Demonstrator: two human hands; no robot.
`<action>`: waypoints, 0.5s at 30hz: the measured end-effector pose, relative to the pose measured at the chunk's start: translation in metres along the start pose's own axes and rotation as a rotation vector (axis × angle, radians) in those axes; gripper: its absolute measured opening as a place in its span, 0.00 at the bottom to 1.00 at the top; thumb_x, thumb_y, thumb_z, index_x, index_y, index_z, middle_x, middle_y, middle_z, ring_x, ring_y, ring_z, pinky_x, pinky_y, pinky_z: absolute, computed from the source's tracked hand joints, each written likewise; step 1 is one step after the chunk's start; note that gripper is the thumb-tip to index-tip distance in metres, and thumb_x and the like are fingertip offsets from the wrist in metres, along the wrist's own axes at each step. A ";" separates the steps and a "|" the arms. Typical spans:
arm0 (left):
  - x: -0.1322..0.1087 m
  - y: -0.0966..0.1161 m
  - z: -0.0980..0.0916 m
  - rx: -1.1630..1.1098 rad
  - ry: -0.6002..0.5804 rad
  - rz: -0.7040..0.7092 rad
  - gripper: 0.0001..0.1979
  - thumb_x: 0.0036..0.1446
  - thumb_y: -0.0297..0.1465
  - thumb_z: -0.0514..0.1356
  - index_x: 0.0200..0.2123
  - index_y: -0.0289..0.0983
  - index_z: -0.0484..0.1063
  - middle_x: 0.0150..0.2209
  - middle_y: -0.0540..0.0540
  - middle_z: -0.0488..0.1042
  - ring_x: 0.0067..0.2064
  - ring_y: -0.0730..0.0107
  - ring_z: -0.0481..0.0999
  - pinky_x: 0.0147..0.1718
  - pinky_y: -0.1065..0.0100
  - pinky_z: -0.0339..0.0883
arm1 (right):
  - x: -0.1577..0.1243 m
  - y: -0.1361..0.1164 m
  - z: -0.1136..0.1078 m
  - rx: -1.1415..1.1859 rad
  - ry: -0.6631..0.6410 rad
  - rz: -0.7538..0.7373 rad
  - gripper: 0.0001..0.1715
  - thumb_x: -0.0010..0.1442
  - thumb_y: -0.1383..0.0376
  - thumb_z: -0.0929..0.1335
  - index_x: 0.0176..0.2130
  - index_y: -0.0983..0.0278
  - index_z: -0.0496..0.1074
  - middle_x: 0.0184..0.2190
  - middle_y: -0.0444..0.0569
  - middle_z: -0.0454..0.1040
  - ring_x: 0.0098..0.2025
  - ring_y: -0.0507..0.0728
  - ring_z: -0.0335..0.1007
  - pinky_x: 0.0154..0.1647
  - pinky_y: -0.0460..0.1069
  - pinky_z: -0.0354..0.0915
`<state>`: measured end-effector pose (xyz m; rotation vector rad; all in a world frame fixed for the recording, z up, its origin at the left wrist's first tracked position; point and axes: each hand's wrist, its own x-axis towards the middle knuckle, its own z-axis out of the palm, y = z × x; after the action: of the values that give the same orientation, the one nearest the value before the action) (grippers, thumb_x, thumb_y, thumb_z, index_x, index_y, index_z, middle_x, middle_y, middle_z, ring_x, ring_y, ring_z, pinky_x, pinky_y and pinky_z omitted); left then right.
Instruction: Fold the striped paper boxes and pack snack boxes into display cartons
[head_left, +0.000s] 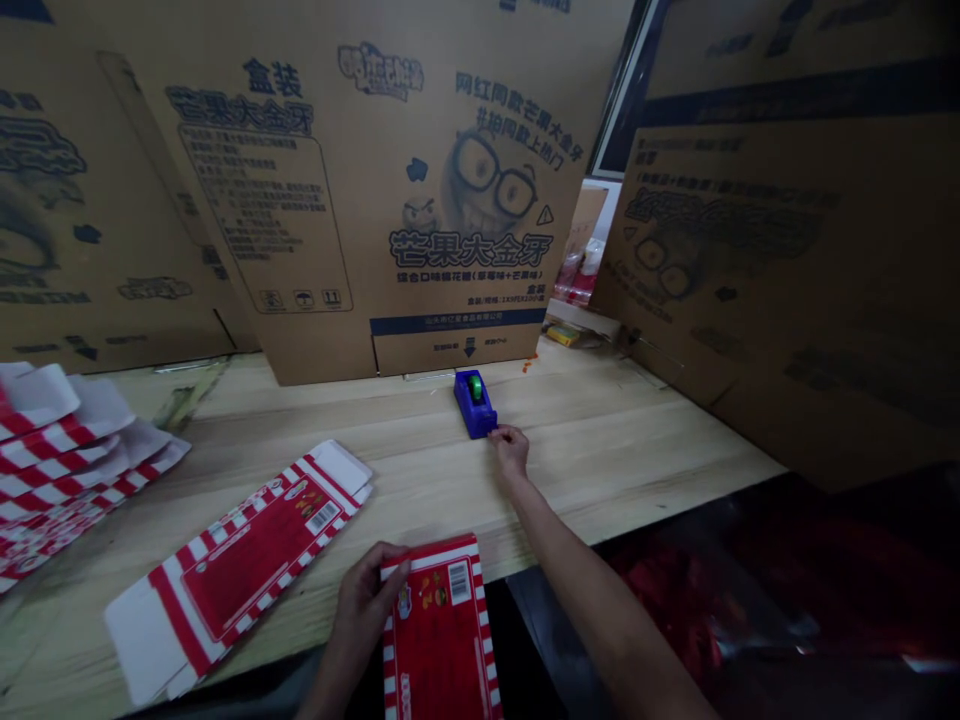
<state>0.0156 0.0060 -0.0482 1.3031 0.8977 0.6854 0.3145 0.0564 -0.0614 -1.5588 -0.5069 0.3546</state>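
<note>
The left hand (366,600) grips a flat red-striped carton (439,630) at the edge of the wooden workbench (600,440); the empty, half-curled right hand (510,448) lies beside a blue tape dispenser (474,402). Printed cardboard sheets (300,180) stand behind.

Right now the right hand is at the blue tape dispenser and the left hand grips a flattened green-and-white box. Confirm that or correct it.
The colour is wrong: the head view shows the flattened box is red and white, not green and white. The left hand grips it, and the right hand is at the blue tape dispenser.
</note>
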 end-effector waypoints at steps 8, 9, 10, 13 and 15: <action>-0.004 0.012 0.005 -0.004 -0.034 0.074 0.14 0.52 0.40 0.63 0.35 0.34 0.75 0.35 0.44 0.74 0.35 0.65 0.74 0.33 0.69 0.69 | -0.038 -0.040 -0.030 -0.009 -0.505 0.076 0.15 0.44 0.55 0.71 0.20 0.63 0.69 0.25 0.45 0.72 0.31 0.54 0.66 0.36 0.48 0.63; -0.003 0.013 0.007 -0.007 -0.041 0.074 0.14 0.52 0.40 0.63 0.34 0.34 0.75 0.34 0.45 0.74 0.34 0.66 0.73 0.32 0.69 0.68 | -0.043 -0.050 -0.031 -0.022 -0.662 0.083 0.15 0.42 0.56 0.73 0.20 0.64 0.70 0.26 0.45 0.73 0.32 0.54 0.67 0.36 0.48 0.63; -0.003 0.014 0.010 -0.003 -0.048 0.078 0.14 0.52 0.40 0.63 0.33 0.34 0.75 0.33 0.45 0.73 0.34 0.67 0.73 0.31 0.70 0.67 | -0.046 -0.060 -0.031 -0.049 -0.863 0.078 0.15 0.41 0.57 0.74 0.20 0.64 0.70 0.27 0.46 0.74 0.31 0.54 0.67 0.35 0.48 0.63; -0.001 0.016 0.017 0.026 -0.072 0.106 0.13 0.52 0.39 0.63 0.31 0.34 0.74 0.31 0.46 0.72 0.32 0.69 0.71 0.31 0.71 0.66 | -0.056 -0.093 -0.023 -0.195 -1.529 -0.055 0.16 0.45 0.56 0.74 0.20 0.65 0.70 0.27 0.44 0.73 0.29 0.51 0.65 0.33 0.46 0.61; -0.001 0.017 0.021 0.040 -0.080 0.125 0.13 0.52 0.39 0.63 0.31 0.34 0.74 0.31 0.46 0.72 0.33 0.69 0.71 0.31 0.71 0.65 | -0.062 -0.108 -0.015 -0.287 -1.756 -0.203 0.18 0.47 0.54 0.73 0.19 0.65 0.70 0.23 0.41 0.70 0.28 0.50 0.63 0.32 0.45 0.60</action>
<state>0.0339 -0.0028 -0.0311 1.4219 0.7730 0.7106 0.2585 0.0121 0.0416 -1.0658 -2.0784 1.5315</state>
